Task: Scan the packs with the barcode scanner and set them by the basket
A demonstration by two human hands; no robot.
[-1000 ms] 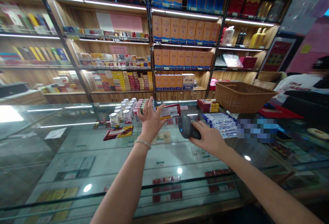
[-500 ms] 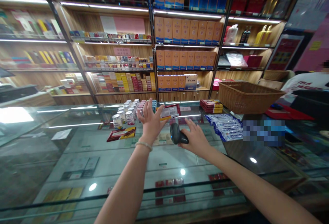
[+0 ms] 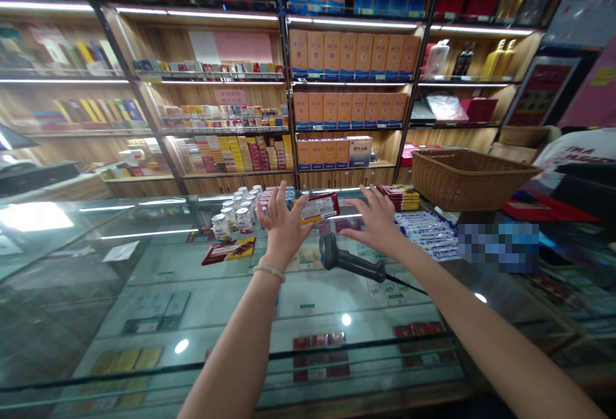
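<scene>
My left hand [image 3: 283, 225], a band at its wrist, has its fingers spread. Its thumb overlaps the left end of a red-and-yellow chocolate bar [image 3: 323, 206] whose barcode side shows; whether they touch I cannot tell. My right hand [image 3: 380, 221] is open with nothing in it, just right of that bar. Below it a black barcode scanner [image 3: 353, 264] lies on the glass counter [image 3: 231, 316], its cable running off to the right under my forearm. Another chocolate bar [image 3: 229, 250] lies to the left of my left hand, in front of several small white cans [image 3: 244, 218].
A stack of chocolate bars [image 3: 402, 197] and a pile of blue-and-white packets [image 3: 428, 234] are on the right. Beyond them stands a wicker basket [image 3: 474, 181]. Shelves with orange boxes [image 3: 349, 53] line the back. Part of a person's white shirt [image 3: 584, 149] shows at far right.
My right hand has let go of the barcode scanner and moved up and slightly right, its fingers now spread. The scanner rests on the counter. My left hand has hardly moved.
</scene>
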